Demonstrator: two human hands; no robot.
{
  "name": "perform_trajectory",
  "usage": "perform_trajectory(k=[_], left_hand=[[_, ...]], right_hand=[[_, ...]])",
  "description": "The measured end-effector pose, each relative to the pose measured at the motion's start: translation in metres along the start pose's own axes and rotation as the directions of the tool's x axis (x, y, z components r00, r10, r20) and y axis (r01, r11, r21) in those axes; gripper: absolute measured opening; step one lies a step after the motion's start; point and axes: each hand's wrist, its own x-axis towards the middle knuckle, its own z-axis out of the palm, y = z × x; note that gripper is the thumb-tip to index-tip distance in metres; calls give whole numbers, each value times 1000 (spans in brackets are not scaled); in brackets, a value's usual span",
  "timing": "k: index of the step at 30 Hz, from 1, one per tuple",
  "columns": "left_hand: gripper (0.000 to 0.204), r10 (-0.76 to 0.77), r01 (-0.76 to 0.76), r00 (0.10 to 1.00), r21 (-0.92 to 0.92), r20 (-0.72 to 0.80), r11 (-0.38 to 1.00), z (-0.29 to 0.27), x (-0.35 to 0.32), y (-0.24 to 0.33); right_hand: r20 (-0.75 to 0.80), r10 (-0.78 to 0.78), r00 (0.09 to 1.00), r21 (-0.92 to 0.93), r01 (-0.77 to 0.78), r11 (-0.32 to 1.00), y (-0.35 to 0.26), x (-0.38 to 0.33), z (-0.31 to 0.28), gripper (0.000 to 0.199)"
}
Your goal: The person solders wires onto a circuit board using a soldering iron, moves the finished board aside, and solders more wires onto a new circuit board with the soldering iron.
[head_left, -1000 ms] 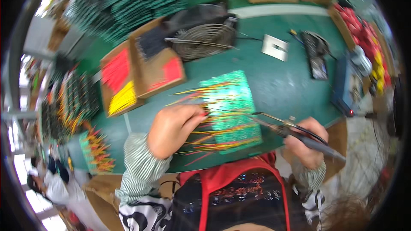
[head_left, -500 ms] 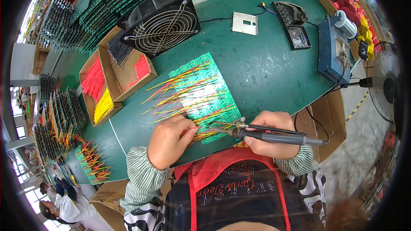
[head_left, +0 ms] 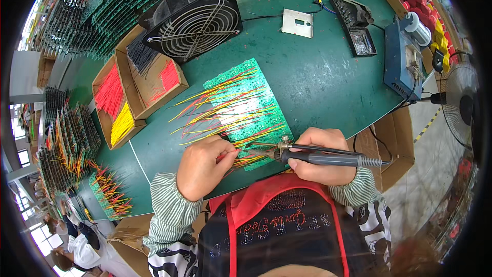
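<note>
A green circuit board panel [head_left: 267, 83] lies at an angle before me, with rows of red and yellow wires sticking out past its left side. My left hand [head_left: 204, 168] is closed at the panel's near left edge, pinching a red wire [head_left: 237, 151] between thumb and forefinger. My right hand [head_left: 324, 173] is wrapped round a dark soldering iron [head_left: 328, 159] with a thin feed tube clamped along its top. The iron's tip points left and reaches the near rows of the panel, close to my left fingertips. Exact contact at the tip is too small to tell.
A black fan [head_left: 197, 25] stands behind a cardboard box [head_left: 134, 103] of red, yellow and black wires. At the right are a blue soldering station [head_left: 397, 61] with a solder spool [head_left: 417, 31] and a black tray [head_left: 363, 41]. Wired boards [head_left: 105, 195] stand at far left.
The view has shifted slightly. Both hands keep their grips, and the iron has turned a little, its tip still near the left fingertips.
</note>
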Motion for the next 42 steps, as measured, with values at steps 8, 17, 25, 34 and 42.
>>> perform_trajectory(k=[8, 17, 25, 34, 42], left_hand=[[10, 8, -8, 1000, 30, -15, 1000, 0, 0, 4], [9, 97, -87, 988, 84, -118, 993, 9, 8, 22], [9, 70, -67, 995, 46, -69, 997, 14, 14, 22], [8, 45, -40, 997, 75, -64, 996, 16, 12, 21], [8, 179, -161, 979, 174, -97, 972, 17, 24, 38]], right_hand=[[-50, -73, 996, -38, 71, 997, -2, -1, -8, 17], [-85, -32, 996, -49, 27, 998, -1, -11, -20, 17], [-80, 34, 996, -27, -36, 999, 0, -13, -18, 16], [-97, -3, 995, -32, 0, 1000, 1, -13, -23, 17], [-145, 32, 989, -64, -41, 997, -3, -21, -37, 17]])
